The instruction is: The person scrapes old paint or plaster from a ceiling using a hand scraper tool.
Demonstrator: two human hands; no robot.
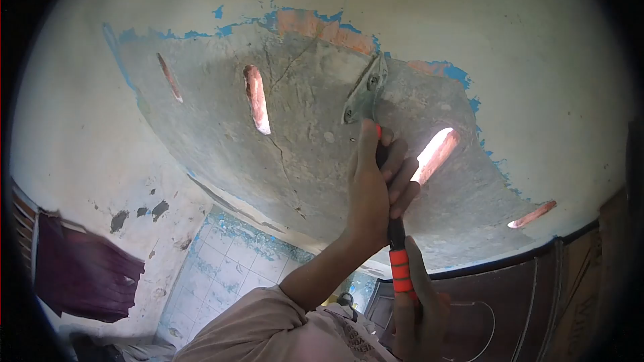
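Observation:
A long-handled wall scraper with a black shaft and orange banded grip runs upward to a grey metal head with two screws. The head lies against the bare grey patch of wall. My left hand is closed around the upper shaft, just below the head, with its fingers partly covering it. Lower down, my right hand grips the orange handle, and its thumb lies along the side. Flaking blue and cream paint edges the bare patch.
Slanted slots pierce the wall, and light comes through a bright one right of my left hand. A purple cloth hangs at lower left beside tiles. Dark brown furniture and a cardboard box stand at lower right.

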